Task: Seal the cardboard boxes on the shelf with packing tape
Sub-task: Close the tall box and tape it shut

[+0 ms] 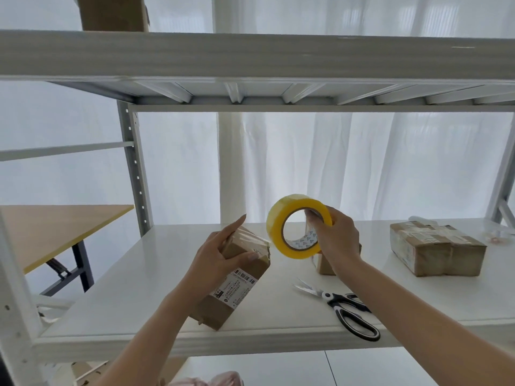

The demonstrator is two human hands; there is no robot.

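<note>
On the shelf [139, 288], left grip [214, 254] clamps the box [237, 291], right grip [337, 238] pinches the tape roll [274, 227]; best draw the strip taut and press it flat

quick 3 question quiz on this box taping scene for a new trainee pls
1. True or false: the scissors lie on the shelf, in neither hand.
2. Which hand holds the yellow tape roll? A) left hand B) right hand C) neither
3. Fill in: the box gripped by the left hand bears a printed barcode ___.
Key: 1 true; 2 B; 3 label.
</note>
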